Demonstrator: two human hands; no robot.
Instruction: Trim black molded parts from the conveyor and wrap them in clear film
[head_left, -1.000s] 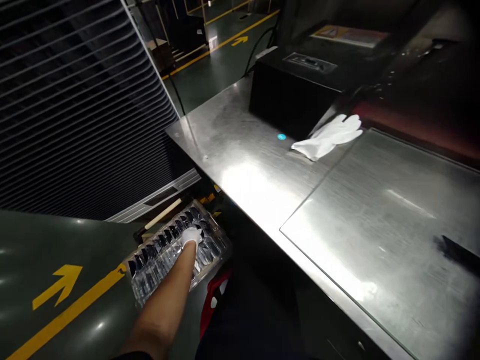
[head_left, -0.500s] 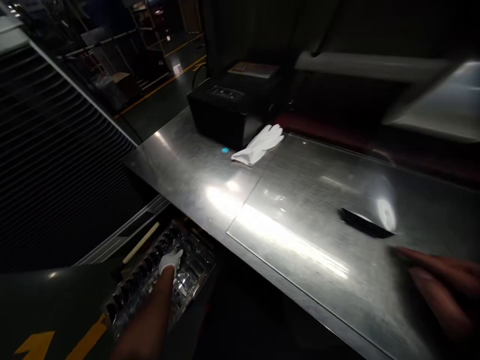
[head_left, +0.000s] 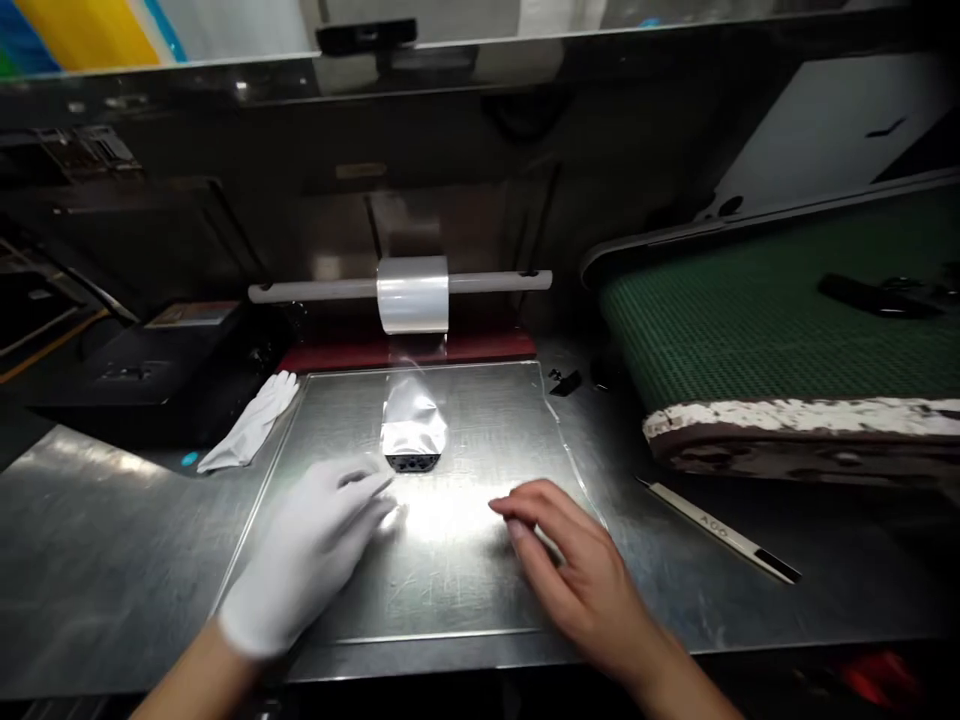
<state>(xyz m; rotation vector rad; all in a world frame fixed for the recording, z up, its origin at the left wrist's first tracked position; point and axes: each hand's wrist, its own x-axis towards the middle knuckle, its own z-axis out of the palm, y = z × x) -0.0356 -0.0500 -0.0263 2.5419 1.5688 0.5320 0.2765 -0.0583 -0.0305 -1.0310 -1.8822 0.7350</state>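
My left hand (head_left: pixel 311 550), in a white glove and slightly blurred, hovers over the left of the metal work plate (head_left: pixel 465 600). Its fingers reach forward, loosely apart, with nothing clearly visible in them. Opposite it, my bare right hand (head_left: pixel 574 565) has bent fingers and the thumb a little apart, holding nothing I can see. Between and beyond both hands, a strip of clear film (head_left: pixel 414 425) comes down from a film roll (head_left: pixel 412 295) on a white rod. A small dark piece (head_left: pixel 412 462) shows at the strip's near end.
Tweezers (head_left: pixel 720 530) lie right of the plate. A green conveyor belt (head_left: pixel 765 310) fills the right side, with dark parts (head_left: pixel 877 295) on it. At left are an empty white glove (head_left: pixel 251 425) and a black box (head_left: pixel 142 370). Small black bits (head_left: pixel 566 382) lie behind the plate.
The view has swung right, from the tray of wrapped dark pieces to the bench. My left hand has left the tray and come over the plate. My right hand is now fully in view.
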